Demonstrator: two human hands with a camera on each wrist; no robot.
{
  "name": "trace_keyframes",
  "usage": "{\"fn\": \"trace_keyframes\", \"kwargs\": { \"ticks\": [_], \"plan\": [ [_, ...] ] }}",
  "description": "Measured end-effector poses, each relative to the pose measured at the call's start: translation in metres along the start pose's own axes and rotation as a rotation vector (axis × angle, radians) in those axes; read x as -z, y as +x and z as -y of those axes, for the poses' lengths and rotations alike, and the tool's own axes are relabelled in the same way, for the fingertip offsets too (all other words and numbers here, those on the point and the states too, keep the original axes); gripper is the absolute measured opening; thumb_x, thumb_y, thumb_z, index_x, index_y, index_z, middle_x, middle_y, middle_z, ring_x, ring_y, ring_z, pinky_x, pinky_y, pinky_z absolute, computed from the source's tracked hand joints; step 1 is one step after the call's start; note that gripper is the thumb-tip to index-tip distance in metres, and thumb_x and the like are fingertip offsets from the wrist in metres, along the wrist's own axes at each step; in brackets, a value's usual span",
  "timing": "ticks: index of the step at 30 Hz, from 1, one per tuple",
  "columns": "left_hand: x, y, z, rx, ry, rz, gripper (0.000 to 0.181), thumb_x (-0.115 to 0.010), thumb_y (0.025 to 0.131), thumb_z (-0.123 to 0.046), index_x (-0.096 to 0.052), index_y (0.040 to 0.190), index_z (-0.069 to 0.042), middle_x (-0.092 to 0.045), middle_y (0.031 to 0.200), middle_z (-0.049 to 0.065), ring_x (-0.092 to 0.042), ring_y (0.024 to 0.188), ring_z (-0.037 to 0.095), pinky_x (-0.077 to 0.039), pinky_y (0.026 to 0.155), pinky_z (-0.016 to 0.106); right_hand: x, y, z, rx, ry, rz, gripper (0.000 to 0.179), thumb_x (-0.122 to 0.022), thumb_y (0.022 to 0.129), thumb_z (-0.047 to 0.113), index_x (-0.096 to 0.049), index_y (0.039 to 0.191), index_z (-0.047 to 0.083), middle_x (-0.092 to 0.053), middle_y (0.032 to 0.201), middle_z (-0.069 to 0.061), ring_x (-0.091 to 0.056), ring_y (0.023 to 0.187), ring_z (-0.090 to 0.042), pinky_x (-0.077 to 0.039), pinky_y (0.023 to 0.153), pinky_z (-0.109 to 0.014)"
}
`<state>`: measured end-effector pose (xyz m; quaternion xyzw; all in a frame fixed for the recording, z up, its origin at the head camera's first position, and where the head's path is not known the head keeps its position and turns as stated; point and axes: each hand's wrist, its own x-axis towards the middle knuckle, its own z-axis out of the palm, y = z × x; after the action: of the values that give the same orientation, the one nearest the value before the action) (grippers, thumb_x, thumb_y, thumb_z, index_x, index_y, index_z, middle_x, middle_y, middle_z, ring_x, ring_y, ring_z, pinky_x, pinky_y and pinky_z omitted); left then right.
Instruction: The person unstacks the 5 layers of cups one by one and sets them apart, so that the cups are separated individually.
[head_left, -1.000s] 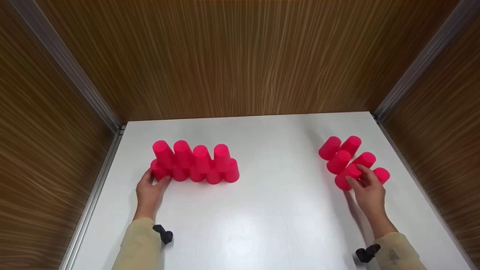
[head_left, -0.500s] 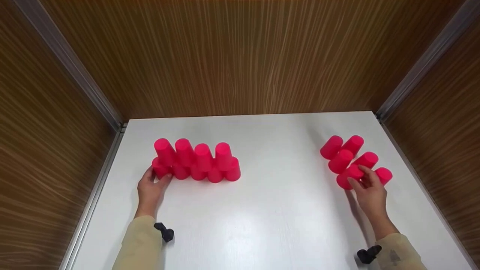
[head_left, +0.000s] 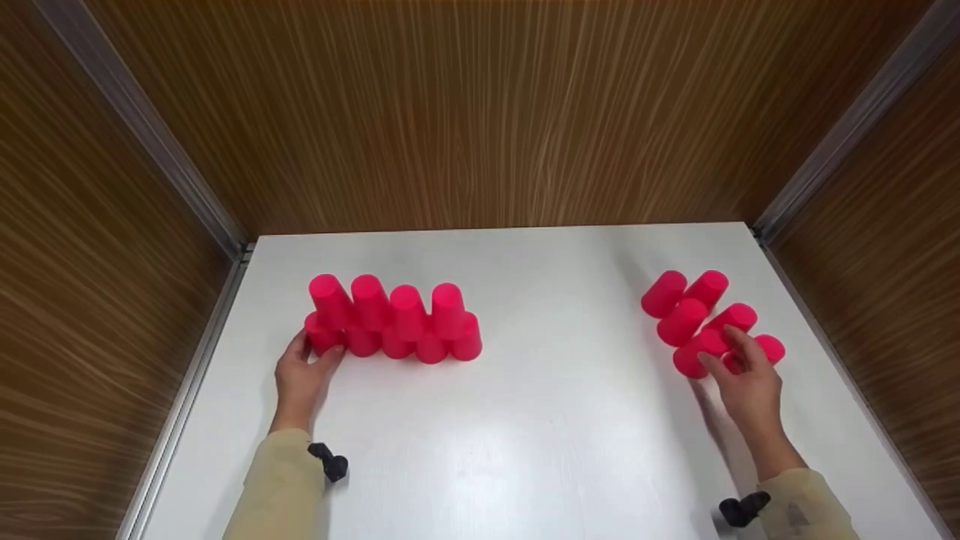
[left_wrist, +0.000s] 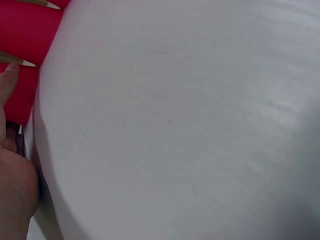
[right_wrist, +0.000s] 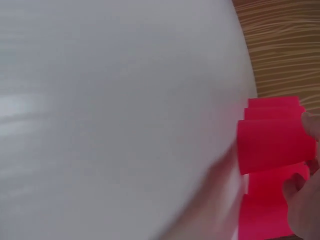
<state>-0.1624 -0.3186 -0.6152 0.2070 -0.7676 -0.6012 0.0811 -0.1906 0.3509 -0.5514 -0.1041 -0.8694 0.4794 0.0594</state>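
Observation:
On the left of the table stand several pink plastic cups [head_left: 406,315], upside down in two tiers. My left hand [head_left: 300,382] holds the leftmost lower cup [head_left: 322,336], thumb in front and fingers at its outer side. In the left wrist view the thumb [left_wrist: 9,82] lies against that cup's wall. To the right stands a looser cluster of upside-down pink cups [head_left: 681,322]. My right hand [head_left: 750,386] is at its front cup [head_left: 694,360], thumb and index finger spread loosely around the top. Part of another cup shows between these fingers.
A white table [head_left: 525,420] lies under everything. Brown wood-grain panels [head_left: 495,112] rise at the back and both sides, with grey metal strips [head_left: 187,172] at the corners. Black wrist cameras [head_left: 330,461] sit on both sleeves.
My right hand has shifted slightly right, its thumb and index finger parting wider around the front cup. My left hand stays on its cup. The view has tilted a little.

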Motion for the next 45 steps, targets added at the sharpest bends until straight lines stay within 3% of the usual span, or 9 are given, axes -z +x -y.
{"fn": "trace_keyframes", "kwargs": {
  "ticks": [5,8,14,18,24,29,36,45],
  "plan": [
    [0.000,0.000,0.001,0.027,0.017,0.009,0.081,-0.079,0.098,-0.031,-0.037,0.167,-0.020,-0.040,0.168,0.007,-0.031,0.157,0.026,-0.034,0.126,0.043,0.006,0.001,0.027,0.035,0.008,-0.037,0.076,-0.079,0.098,0.034,-0.042,0.164,0.023,-0.046,0.160,-0.011,-0.048,0.144,-0.041,-0.055,0.092,-0.017],
    [0.000,0.001,0.001,0.026,0.017,0.007,0.082,-0.079,0.098,-0.031,-0.037,0.167,-0.019,-0.039,0.168,0.007,-0.031,0.158,0.026,-0.034,0.125,0.043,0.004,0.001,0.049,0.100,0.008,-0.054,0.072,-0.078,0.098,0.033,-0.046,0.162,0.024,-0.048,0.159,-0.009,-0.049,0.143,-0.038,-0.054,0.093,-0.015],
    [-0.001,0.001,-0.001,0.029,0.033,0.011,0.083,-0.079,0.098,-0.032,-0.035,0.168,-0.020,-0.038,0.169,0.005,-0.029,0.158,0.025,-0.035,0.125,0.043,-0.017,-0.004,0.097,0.226,0.061,-0.011,0.070,-0.081,0.096,0.030,-0.050,0.159,0.025,-0.052,0.155,-0.005,-0.051,0.139,-0.033,-0.054,0.089,-0.013],
    [-0.001,0.000,-0.002,0.034,0.040,0.013,0.083,-0.079,0.099,-0.033,-0.035,0.168,-0.021,-0.038,0.169,0.005,-0.029,0.158,0.027,-0.035,0.125,0.044,-0.042,-0.008,0.131,0.362,0.083,0.014,0.065,-0.082,0.095,0.023,-0.056,0.154,0.020,-0.057,0.151,0.000,-0.055,0.135,-0.025,-0.052,0.094,-0.013],
    [0.000,0.001,-0.001,0.030,0.036,0.002,0.081,-0.079,0.099,-0.029,-0.036,0.167,-0.019,-0.039,0.169,0.007,-0.030,0.158,0.027,-0.034,0.125,0.044,-0.098,-0.012,0.176,0.586,0.214,0.050,0.058,-0.083,0.089,-0.004,-0.062,0.143,-0.002,-0.065,0.143,-0.016,-0.060,0.132,-0.032,-0.051,0.112,-0.042],
    [-0.001,0.001,0.000,0.028,0.046,-0.009,0.082,-0.079,0.098,-0.028,-0.036,0.167,-0.017,-0.038,0.169,0.010,-0.030,0.158,0.030,-0.033,0.126,0.045,-0.139,-0.016,0.199,0.707,0.265,0.132,0.054,-0.086,0.088,0.001,-0.066,0.139,0.001,-0.069,0.139,-0.012,-0.062,0.131,-0.025,-0.052,0.109,-0.054],
    [-0.001,0.000,-0.002,0.036,0.050,-0.008,0.080,-0.078,0.099,-0.030,-0.037,0.167,-0.019,-0.039,0.169,0.008,-0.030,0.158,0.029,-0.033,0.126,0.045,-0.187,-0.028,0.223,0.701,0.231,0.282,0.055,-0.084,0.094,0.020,-0.063,0.144,0.009,-0.065,0.145,-0.009,-0.060,0.136,-0.023,-0.053,0.109,-0.050],
    [0.000,0.000,-0.001,0.047,0.047,0.002,0.082,-0.079,0.099,-0.031,-0.036,0.168,-0.021,-0.038,0.169,0.006,-0.028,0.159,0.027,-0.032,0.126,0.046,-0.231,-0.040,0.235,0.531,0.166,0.387,0.058,-0.081,0.096,0.018,-0.060,0.149,0.013,-0.061,0.150,-0.003,-0.056,0.139,-0.023,-0.052,0.111,-0.040]
  ]
}}
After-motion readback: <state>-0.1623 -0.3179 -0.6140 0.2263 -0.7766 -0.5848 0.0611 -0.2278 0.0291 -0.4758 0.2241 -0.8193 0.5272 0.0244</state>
